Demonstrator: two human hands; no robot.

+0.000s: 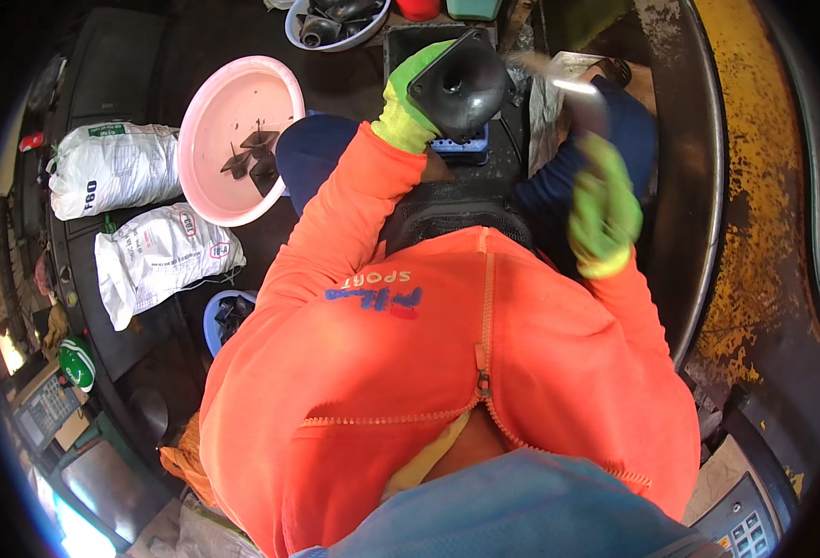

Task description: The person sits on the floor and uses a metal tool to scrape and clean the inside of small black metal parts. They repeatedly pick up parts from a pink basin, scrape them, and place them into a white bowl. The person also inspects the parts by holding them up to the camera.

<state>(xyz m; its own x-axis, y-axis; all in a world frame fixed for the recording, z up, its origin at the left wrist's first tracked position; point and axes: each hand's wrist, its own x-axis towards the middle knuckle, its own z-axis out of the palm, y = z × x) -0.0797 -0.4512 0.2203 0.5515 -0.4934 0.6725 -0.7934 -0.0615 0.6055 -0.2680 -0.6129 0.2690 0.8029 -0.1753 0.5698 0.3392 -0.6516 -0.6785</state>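
My left hand (408, 100), in a yellow-green glove, is closed around a black funnel-shaped rubber part (459, 84) held up in front of me. My right hand (603, 206), also in a yellow-green glove, is motion-blurred and grips a slim metal tool (566, 86) whose bright tip points toward the black part. Orange sleeves cover both forearms. A blue crate (459, 144) sits on my lap just below the black part.
A pink basin (207, 126) with a few black parts stands at the left. Two white sacks (112, 167) (154, 256) lie beside it. A pale bowl of black parts (337, 23) is at the top. A blue tub (224, 316) sits lower left. A curved metal rim (707, 232) runs on the right.
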